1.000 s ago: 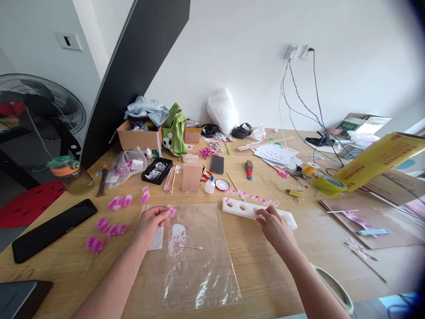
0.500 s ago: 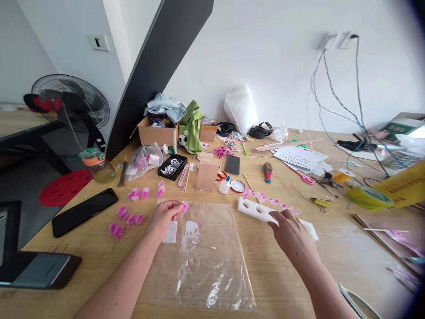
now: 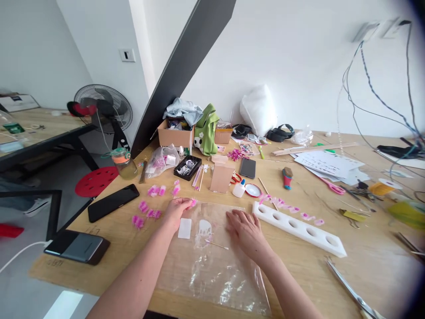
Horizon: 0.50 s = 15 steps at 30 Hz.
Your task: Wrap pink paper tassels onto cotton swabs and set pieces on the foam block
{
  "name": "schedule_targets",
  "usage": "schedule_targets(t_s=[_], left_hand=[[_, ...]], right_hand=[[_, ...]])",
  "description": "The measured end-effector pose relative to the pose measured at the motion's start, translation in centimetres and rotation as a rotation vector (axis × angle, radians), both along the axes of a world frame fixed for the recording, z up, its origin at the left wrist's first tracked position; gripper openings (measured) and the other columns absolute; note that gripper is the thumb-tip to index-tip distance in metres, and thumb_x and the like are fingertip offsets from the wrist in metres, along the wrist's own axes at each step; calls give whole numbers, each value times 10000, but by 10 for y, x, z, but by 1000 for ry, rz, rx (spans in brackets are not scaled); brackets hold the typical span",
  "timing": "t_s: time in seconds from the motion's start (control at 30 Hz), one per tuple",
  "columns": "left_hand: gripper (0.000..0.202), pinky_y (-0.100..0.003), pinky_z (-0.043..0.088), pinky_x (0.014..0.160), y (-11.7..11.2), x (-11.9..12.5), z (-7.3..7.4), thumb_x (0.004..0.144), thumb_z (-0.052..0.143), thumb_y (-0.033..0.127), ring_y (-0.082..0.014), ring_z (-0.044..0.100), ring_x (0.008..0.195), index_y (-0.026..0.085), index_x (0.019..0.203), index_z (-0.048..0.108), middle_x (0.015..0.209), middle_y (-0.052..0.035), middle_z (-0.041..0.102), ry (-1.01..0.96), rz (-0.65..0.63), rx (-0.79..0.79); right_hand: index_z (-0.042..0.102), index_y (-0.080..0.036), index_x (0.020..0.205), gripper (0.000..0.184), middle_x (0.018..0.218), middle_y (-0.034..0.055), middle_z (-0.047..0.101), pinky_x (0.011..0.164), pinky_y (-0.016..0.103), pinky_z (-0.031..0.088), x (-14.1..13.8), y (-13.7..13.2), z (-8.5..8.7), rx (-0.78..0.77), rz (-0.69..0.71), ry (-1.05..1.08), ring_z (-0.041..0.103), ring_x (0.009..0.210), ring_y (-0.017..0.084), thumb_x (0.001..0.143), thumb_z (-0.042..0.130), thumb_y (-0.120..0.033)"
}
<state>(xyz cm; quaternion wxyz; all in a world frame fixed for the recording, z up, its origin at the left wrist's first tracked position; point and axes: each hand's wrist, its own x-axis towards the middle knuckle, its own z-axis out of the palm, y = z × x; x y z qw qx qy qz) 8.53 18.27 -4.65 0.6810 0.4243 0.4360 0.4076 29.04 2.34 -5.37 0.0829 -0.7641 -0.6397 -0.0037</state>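
My left hand (image 3: 177,215) pinches a small fluffy pink piece (image 3: 193,203) at the top left corner of a clear plastic sheet (image 3: 212,283). My right hand (image 3: 247,232) lies palm down on the sheet's right side, fingers stretched out. Between the hands lie a white rectangular card (image 3: 185,228), a smeared white patch (image 3: 205,227) and a cotton swab (image 3: 217,244). Just right of my right hand sits a white foam strip (image 3: 285,219) with several round holes. Loose pink petal-like pieces (image 3: 294,209) run along its far side; more fluffy pink clumps (image 3: 143,206) lie left of the sheet.
A glue bottle (image 3: 238,189), a round lid (image 3: 253,190) and a cardboard piece (image 3: 221,178) stand beyond the sheet. A black phone (image 3: 113,203) and a power bank (image 3: 76,246) lie left. Metal scissors (image 3: 352,290) rest at right front, pink scissors (image 3: 336,188) farther back.
The view has turned left. My right hand has left the foam strip and moved left onto the plastic sheet. My left hand still pinches the pink piece.
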Motion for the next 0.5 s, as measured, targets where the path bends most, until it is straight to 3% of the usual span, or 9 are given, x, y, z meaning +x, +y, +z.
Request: schedule_targets(t_s=[0.2,0.37,0.5], left_hand=[[226,-290,465,732,6,8,-2,460,841,253,-173,643,713,149,626,728,708,-72,736,10,-9,-3],[240,-288,460,723,13,15,2,447,846,255,-168,633,685,140,623,731,676,-72,729,23,-27,3],[211,-276,443,680,11,15,9,478,830,274,-155,600,657,148,612,726,664,-61,717,28,-15,41]], right_hand=[[556,-259,1299,348,1329,100,572,1089,559,244,5,7,3,-12,13,-18,511,1221,282,961,475,-284],[578,-219,1273,338,1297,120,584,983,480,372,9,12,7,-10,31,-39,532,1169,291,949,501,-274],[609,-194,1248,356,1250,140,605,904,469,403,2,16,17,39,-17,-24,518,1122,330,897,554,-210]])
